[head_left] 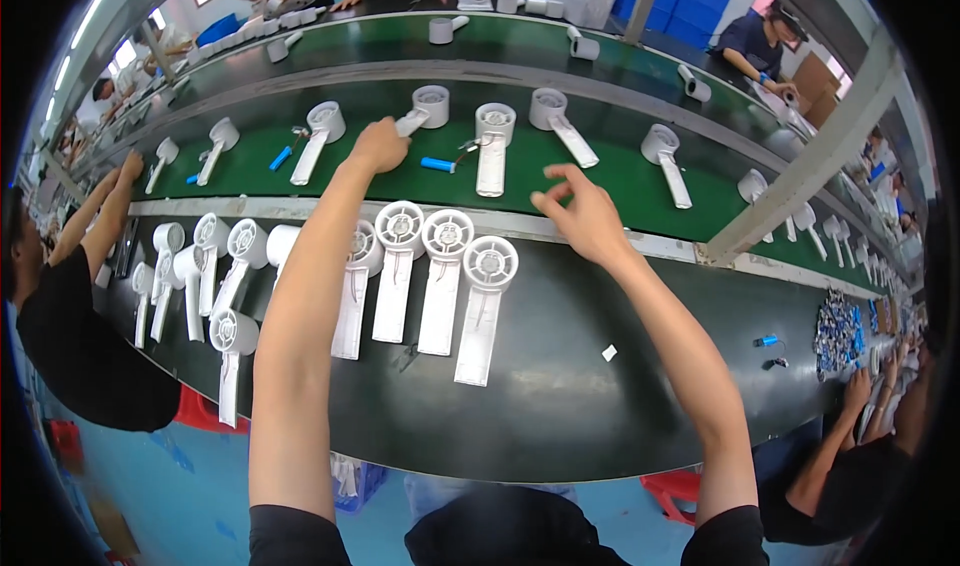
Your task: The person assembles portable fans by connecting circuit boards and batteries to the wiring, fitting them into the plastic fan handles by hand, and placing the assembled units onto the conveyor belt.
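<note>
My left hand is closed round the handle of a white handheld fan housing on the green belt. Over the belt's near edge my right hand holds nothing, its thumb and fingers apart. Between the hands lies another fan housing, its open handle toward me. Beside it rests a blue battery cell with wires. A further fan housing is on the belt beyond my right hand. On the bench below stand several fan housings with round grilles, the nearest fan housing among them; my left forearm partly covers this group.
A metal post rises at the right. Blue cells and wired parts are heaped on the bench's right end, and a small white scrap lies mid-bench. Co-workers sit on both sides and across a second belt.
</note>
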